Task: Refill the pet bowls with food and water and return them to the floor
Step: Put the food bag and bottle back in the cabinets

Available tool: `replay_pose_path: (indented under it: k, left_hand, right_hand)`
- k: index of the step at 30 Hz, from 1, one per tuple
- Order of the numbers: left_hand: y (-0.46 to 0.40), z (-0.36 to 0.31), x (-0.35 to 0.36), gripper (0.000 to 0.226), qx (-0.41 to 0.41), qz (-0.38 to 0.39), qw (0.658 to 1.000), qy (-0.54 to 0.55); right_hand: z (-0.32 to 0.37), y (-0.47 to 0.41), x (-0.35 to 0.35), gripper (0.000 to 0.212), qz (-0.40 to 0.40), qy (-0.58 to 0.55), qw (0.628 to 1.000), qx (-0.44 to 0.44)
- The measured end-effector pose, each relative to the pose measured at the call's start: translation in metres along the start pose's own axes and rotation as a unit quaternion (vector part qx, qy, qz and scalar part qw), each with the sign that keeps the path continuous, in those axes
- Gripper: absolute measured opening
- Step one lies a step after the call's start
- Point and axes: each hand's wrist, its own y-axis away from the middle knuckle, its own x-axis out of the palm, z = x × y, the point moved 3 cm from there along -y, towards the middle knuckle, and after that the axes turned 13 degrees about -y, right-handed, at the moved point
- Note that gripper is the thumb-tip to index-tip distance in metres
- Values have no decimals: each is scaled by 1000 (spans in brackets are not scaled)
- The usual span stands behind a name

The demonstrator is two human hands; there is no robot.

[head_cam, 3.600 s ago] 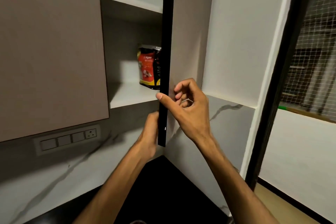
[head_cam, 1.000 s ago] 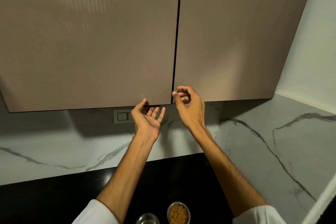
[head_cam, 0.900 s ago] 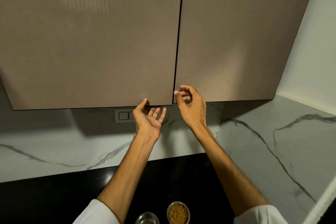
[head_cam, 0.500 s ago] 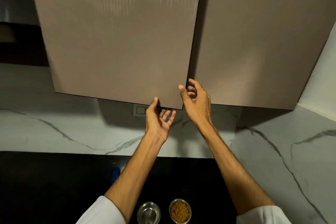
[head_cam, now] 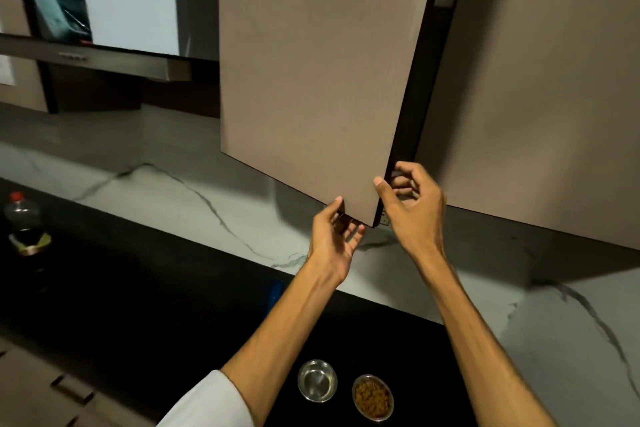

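Nearest, at the bottom edge on the black countertop, stand two small round steel bowls side by side, close but apart: the left steel bowl holds no kibble, and whether it holds water cannot be told; the right steel bowl is filled with brown kibble. So the food half looks done, and both bowls are not yet on the floor.

Further up, the left hand has its thumb on the face of the beige cupboard door at the lower corner, its fingers tucked beneath the bottom edge, lightly grasping it. The right hand is beside the door's free edge, thumb touching it, fingers loosely curled and holding nothing.

A second ago both doors were flush; half a second ago the left one had begun to lift, and now it stands well ajar, a dark gap showing beside the closed right door. This probably means the person seeks something for the water step.

Far left stand a red-capped bottle and a steel range hood.
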Motion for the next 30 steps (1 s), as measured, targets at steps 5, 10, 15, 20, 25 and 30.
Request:
replay_pose_path:
  k: [5,10,15,20,25,30]
  left_hand:
    - [23,-10,-13,31,16,-24,999,17]
    - [41,-24,-29,33,45,-42,998,30]
    - [52,-40,-49,44,77,-67,994,32]
    - [64,-55,-71,23,110,-102,988,36]
    - [78,-71,-90,22,160,-120,979,36]
    - [89,-89,-111,27,209,-158,964,32]
  right_hand:
    - [22,14,11,38,44,-34,998,-19]
    - [45,28,28,42,74,-64,995,-27]
    - [66,38,49,33,116,-110,987,-26]
    - [79,51,68,35,173,-134,975,-17]
    - [97,59,92,35,217,-153,963,-40]
    - [110,70,128,46,242,-168,954,-60]
